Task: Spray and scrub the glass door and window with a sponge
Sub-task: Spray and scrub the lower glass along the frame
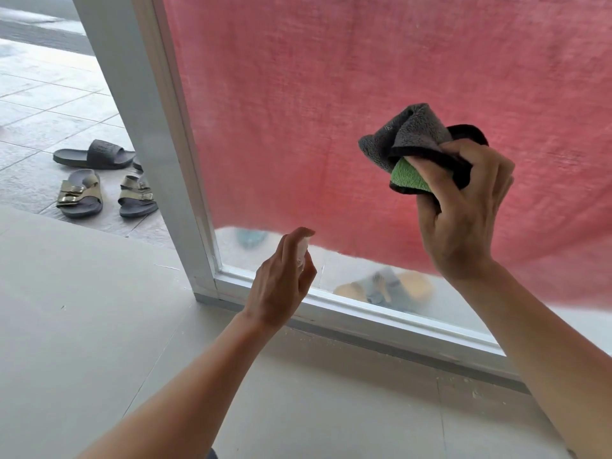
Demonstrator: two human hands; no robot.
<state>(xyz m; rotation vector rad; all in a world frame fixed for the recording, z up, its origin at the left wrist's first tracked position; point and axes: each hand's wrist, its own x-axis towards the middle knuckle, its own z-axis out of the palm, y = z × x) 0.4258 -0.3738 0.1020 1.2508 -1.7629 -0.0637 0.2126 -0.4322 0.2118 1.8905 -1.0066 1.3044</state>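
At the far left, beyond the door's edge, a dark slide sandal (94,155) and a pair of buckled sandals (106,194) lie on the tiled ground outside. The white door frame (155,134) runs down to the pale floor (82,309), and its bottom rail slants toward the near right. The glass door (351,260) is frosted, with a red cloth (331,77) hanging behind most of the pane; blurred shapes of footwear show through the low strip beneath the cloth.

The left hand (281,283) is low, near the bottom left corner of the pane, its grip closed around a small white spray bottle (303,248), one finger resting on top of the nozzle; most of the bottle is hidden by the hand.

Further right and higher, the right hand (463,207) has its grip bunched tight on a grey cloth (414,134) wrapped over a green sponge (409,175), held in front of the glass; whether it touches the pane cannot be told.
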